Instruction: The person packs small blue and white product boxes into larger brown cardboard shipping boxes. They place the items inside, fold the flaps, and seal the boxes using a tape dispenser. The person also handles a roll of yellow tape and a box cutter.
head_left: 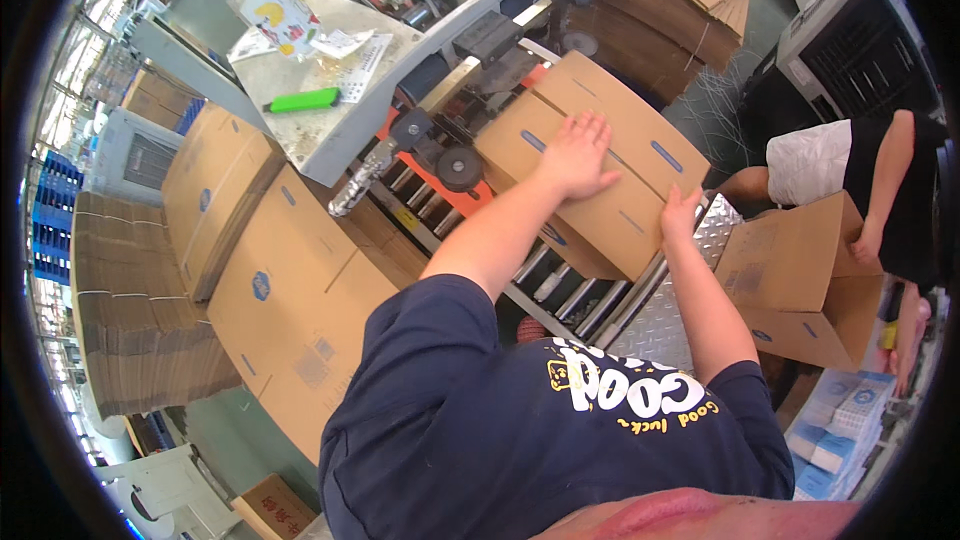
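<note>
A closed cardboard carton (pixel 600 165) lies on the metal rollers (pixel 570 300) of a carton-sealing machine, its top flaps meeting along a centre seam. My left hand (pixel 581 154) rests flat across the top, palm down near the seam. At the right edge of the same carton, my right hand (pixel 679 216) touches the corner, with some fingers hidden along the side. A black guide wheel (pixel 459 168) on the machine sits close against the carton's left side.
Flat cartons (pixel 292 300) are stacked at my left. A green box cutter (pixel 302 100) and a plastic bottle (pixel 274 7) are on the worktable (pixel 292 139). Diamond-plate metal (pixel 660 322) borders the rollers. To the right, another person's hand (pixel 868 242) touches an open carton (pixel 780 262).
</note>
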{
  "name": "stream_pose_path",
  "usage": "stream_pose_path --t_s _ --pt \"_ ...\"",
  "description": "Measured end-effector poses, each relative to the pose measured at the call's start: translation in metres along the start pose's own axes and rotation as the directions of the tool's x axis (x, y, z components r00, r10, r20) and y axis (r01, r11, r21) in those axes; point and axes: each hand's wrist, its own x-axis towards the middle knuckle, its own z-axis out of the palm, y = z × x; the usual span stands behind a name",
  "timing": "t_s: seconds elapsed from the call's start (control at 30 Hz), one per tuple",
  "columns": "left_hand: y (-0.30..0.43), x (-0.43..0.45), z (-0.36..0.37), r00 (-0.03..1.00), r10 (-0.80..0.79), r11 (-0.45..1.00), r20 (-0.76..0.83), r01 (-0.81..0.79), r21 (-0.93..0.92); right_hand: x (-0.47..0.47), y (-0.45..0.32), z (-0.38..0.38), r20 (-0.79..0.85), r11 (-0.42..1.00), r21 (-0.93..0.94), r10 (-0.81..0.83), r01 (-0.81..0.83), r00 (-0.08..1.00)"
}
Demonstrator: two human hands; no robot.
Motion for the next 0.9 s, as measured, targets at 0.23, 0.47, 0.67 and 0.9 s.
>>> stream_pose_path --t_s 0.23,0.47,0.67,0.9 --pt "-0.066 -0.021 0.005 0.967 -0.217 0.976 -0.135 0.212 -0.051 0.013 -0.017 0.091 0.018 0.992 -0.108 -0.065 0.067 0.998" --pt "-0.018 -0.294 -0.009 0.866 -0.490 0.857 0.097 0.499 -0.125 0.044 -0.014 0.174 0.013 0.995 -0.020 -0.093 0.093 0.996" --pt "0.053 -0.435 -0.019 0.455 -0.775 0.586 0.440 0.777 0.230 -0.092 -0.019 0.118 0.809 0.885 -0.045 0.304 -0.463 0.503" --pt "0.118 -0.464 0.026 0.555 -0.753 0.652 0.354 0.703 0.284 -0.279 0.179 -0.112 0.777 0.765 0.127 0.319 0.631 -0.542"
